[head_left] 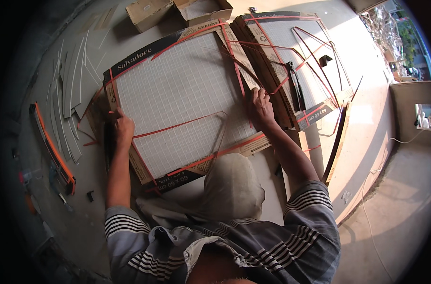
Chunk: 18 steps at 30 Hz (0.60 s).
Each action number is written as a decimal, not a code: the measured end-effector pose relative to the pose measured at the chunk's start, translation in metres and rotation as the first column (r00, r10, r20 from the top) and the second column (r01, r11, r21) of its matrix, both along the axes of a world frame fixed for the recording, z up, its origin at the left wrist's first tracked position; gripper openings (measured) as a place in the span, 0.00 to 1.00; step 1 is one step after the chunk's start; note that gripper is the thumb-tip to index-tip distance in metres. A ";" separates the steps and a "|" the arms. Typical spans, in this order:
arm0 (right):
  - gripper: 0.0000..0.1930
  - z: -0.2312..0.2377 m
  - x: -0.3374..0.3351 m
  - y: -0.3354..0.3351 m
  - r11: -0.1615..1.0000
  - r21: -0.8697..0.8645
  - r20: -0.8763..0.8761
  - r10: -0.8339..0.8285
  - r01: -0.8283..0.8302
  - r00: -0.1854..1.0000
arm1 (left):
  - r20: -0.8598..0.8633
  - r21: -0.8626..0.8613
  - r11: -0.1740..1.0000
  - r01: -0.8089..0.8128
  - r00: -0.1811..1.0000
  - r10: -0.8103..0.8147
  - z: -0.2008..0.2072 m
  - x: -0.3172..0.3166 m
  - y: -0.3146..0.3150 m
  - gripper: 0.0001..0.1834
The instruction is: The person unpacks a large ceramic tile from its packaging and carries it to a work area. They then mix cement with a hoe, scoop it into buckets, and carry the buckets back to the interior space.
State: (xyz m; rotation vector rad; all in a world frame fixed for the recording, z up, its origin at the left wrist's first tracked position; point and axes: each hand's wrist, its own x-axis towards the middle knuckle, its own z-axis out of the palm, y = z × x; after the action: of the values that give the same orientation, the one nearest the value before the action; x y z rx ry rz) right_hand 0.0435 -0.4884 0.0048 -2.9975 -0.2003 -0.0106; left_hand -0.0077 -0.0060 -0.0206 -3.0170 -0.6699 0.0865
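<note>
A large, flat box of tiles (177, 80) lies in front of me, its pale gridded face framed by brown-and-black cardboard. Red plastic straps (177, 126) run across and around it. My left hand (123, 127) is closed on the box's left edge, its fingertips partly hidden. At the right edge, my right hand (261, 110) is closed with its fingers curled over the cardboard. A dark loose strap (244, 66) reaches those fingers; whether they also pinch it is unclear.
To the right lies a second strapped tile box (284, 38), with black-handled pliers (296, 87) and loose straps on top. Thin cut tile strips (73, 80) and a long orange-edged tool (52, 149) lie on the left. Open cardboard boxes (201, 14) stand at the back; a white cable (364, 203) trails right.
</note>
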 end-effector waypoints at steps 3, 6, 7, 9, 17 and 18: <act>0.20 0.003 -0.001 0.002 1.000 -0.016 0.008 -0.006 0.007 1.000 | -0.049 -0.126 0.986 -0.105 0.994 0.099 0.003 0.002 0.005 0.30; 0.20 0.008 0.002 -0.001 0.999 0.046 -0.010 -0.026 0.026 1.000 | -0.076 -0.196 0.970 -0.144 0.988 0.131 0.003 0.005 0.012 0.33; 0.20 0.008 0.004 -0.004 0.998 0.037 -0.073 -0.050 0.053 0.996 | -0.089 -0.218 0.966 -0.139 0.988 0.123 0.004 0.005 0.018 0.32; 0.20 0.007 0.015 -0.008 0.995 0.025 -0.195 -0.094 0.100 0.976 | -0.038 -0.264 0.958 -0.109 0.994 0.102 0.005 0.004 0.033 0.30; 0.10 0.022 0.041 -0.069 0.863 0.495 -0.189 -0.003 0.098 0.982 | 0.134 -0.940 0.340 0.005 0.925 0.356 -0.011 -0.036 0.106 0.20; 0.11 0.026 0.046 -0.077 0.889 0.456 -0.111 0.011 0.042 0.994 | 0.130 -0.962 0.272 0.019 0.909 0.396 -0.014 -0.039 0.119 0.19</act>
State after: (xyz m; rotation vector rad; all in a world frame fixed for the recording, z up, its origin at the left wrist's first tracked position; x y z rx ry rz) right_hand 0.0895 -0.5650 0.0311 -2.5172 -0.1376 0.0940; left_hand -0.0464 0.1127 -0.0348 -4.1557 -1.5163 -0.1010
